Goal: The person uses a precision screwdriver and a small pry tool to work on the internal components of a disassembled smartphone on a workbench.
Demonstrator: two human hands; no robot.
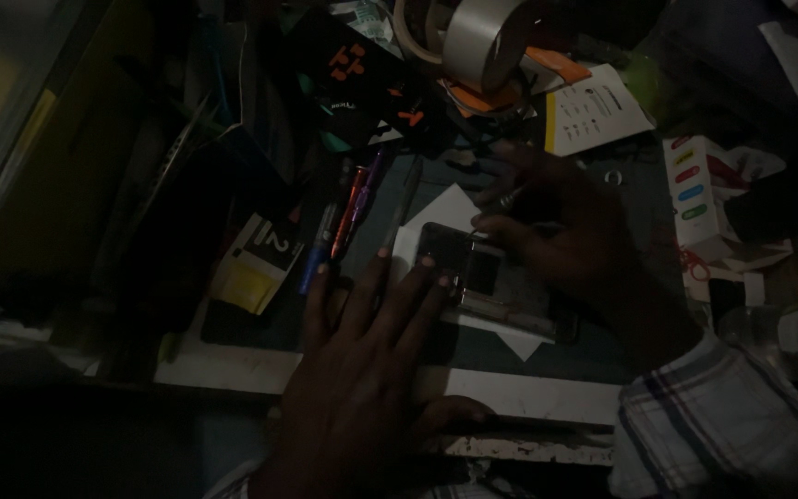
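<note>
The scene is very dark. A small flat device (496,282) with a shiny dark face lies on a white sheet (450,208) at the middle of the desk. My left hand (362,370) lies flat with fingers spread, its fingertips resting on the device's left edge. My right hand (561,226) is above the device's top right and grips a thin metal tool (507,199) whose tip points down toward the device. A plaid sleeve (713,416) covers my right forearm.
Several pens (348,217) lie left of the device. Rolls of tape (473,37) stand at the back. A yellow and white leaflet (593,111), a white box with coloured labels (695,194) and dark packets (362,83) crowd the desk. The desk's front edge (510,397) is pale.
</note>
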